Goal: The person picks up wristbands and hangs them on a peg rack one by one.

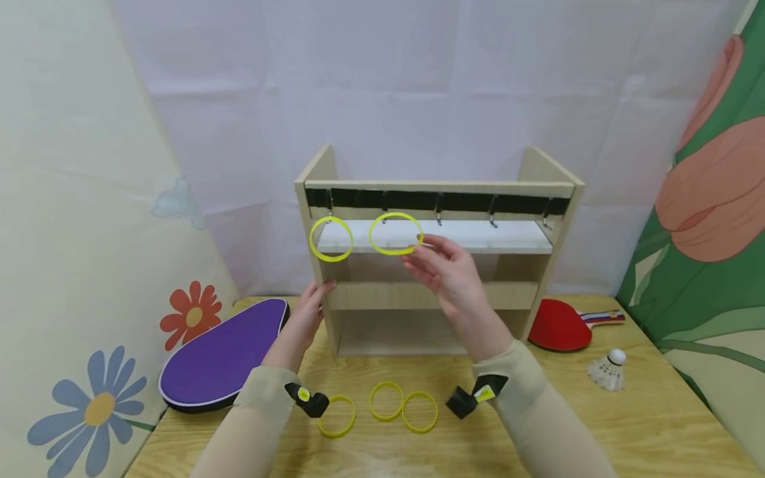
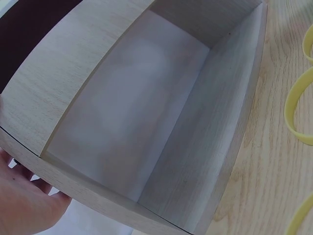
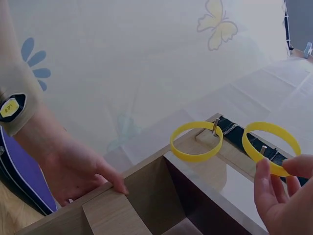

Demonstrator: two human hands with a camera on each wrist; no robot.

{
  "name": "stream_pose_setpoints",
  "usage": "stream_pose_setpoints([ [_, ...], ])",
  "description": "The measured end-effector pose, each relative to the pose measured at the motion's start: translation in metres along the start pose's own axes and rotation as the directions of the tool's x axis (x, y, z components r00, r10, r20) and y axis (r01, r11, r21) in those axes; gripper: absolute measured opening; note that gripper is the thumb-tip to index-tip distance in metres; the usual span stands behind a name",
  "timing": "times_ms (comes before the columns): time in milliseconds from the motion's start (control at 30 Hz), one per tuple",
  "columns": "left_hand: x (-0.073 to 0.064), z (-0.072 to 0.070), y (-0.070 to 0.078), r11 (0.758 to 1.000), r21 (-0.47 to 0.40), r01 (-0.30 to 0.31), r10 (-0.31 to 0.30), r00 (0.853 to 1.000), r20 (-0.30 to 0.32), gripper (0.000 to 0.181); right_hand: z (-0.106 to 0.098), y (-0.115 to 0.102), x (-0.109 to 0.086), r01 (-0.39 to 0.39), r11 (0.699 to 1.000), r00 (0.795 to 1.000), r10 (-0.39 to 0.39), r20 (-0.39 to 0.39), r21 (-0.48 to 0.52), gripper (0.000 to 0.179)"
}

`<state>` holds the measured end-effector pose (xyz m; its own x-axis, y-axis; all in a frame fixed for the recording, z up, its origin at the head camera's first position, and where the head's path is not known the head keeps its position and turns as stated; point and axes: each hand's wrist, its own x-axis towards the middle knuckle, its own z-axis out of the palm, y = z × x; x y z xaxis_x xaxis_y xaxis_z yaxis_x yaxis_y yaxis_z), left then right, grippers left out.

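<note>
The right hand (image 1: 451,272) has its thumb and fingers drawn together on the lower right edge of a thin yellow plastic ring (image 1: 391,252), in front of the pale wooden rack (image 1: 433,295), just below its second hook from the left; whether that hook passes through the ring I cannot tell. The left hand (image 1: 305,311) lies against the rack's left side panel, fingers loosely extended, a fingertip reaching its front edge.

Another thin yellow ring (image 1: 331,259) hangs at the rack's leftmost metal hook (image 1: 330,202), overlapping the inner edge of the side panel — a narrow gap parts it from the ring in the right hand. The hooks line a black strip (image 1: 412,200) below the rack's top rail, over a white shelf (image 1: 466,238).

Three more yellow rings lie flat on the light wood-grain desk (image 1: 472,445) before the rack, with a strip of desk between them and its base: one left (image 1: 336,435), one middle (image 1: 385,419) and one right (image 1: 420,431), the last two side by side.

Left of the rack, a purple paddle-shaped case with black sides (image 1: 230,355) reaches the desk's left edge — right of the rack, a red table tennis bat (image 1: 560,324) lies close to its lower corner, and a white shuttlecock (image 1: 606,374) stands farther out, near the desk's right edge
</note>
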<state>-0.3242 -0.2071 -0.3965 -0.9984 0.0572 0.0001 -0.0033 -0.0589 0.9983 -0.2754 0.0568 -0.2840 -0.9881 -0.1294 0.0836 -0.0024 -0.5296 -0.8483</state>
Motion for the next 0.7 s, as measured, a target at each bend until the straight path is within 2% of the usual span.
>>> stream_pose_setpoints([
  [133,0.001,0.000,-0.001,1.000,-0.003,0.003,-0.003,1.000,-0.003,0.056,0.002,0.005,0.004,-0.009,0.999,1.000,0.009,-0.027,0.034,0.019],
  [400,0.003,0.002,-0.002,1.000,-0.015,-0.006,0.006,1.000,-0.013,0.053,0.003,0.012,0.011,-0.019,0.996,0.996,0.026,-0.082,0.082,0.020],
  [700,0.001,0.000,-0.002,1.000,0.003,0.004,-0.004,1.000,-0.005,0.056,0.004,0.021,0.018,-0.024,0.994,0.996,0.033,-0.087,0.108,0.016],
])
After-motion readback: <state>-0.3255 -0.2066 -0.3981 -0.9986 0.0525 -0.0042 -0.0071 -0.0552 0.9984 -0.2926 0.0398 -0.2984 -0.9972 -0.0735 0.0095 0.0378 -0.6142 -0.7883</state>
